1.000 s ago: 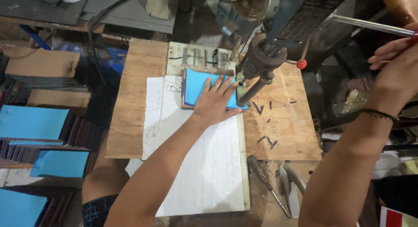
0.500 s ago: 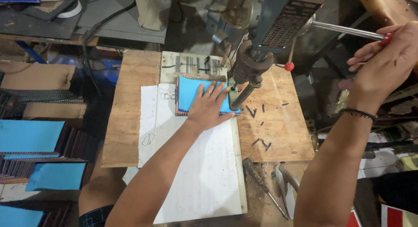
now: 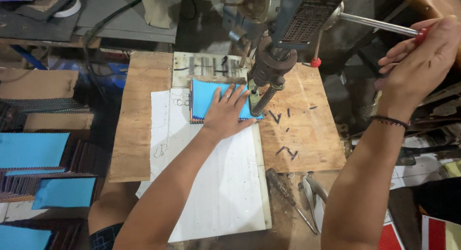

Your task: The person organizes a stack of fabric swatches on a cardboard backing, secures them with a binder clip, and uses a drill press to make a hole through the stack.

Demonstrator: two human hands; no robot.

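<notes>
My left hand (image 3: pixel 226 113) lies flat, fingers spread, on a stack of blue sheets (image 3: pixel 204 100) that sits on a white board (image 3: pixel 216 183) on the wooden drill table (image 3: pixel 139 120). The stack's right edge is beside the drill bit (image 3: pixel 263 100) under the drill press head (image 3: pixel 273 63). My right hand (image 3: pixel 422 53) is raised at the right, closed around the red-tipped end of the metal feed lever (image 3: pixel 379 25). A dark band circles my right wrist.
Small dark scraps (image 3: pixel 284 135) lie scattered on the wood right of the bit. A screwdriver (image 3: pixel 288 197) and pliers (image 3: pixel 314 202) rest at the table's front right. More blue sheet stacks (image 3: pixel 33 151) pile up at the left. A second red lever knob (image 3: pixel 315 63) hangs near the head.
The view has shifted slightly. My left hand stays flat on the blue stack. My right hand remains on the lever, now a little higher and further right in view.
</notes>
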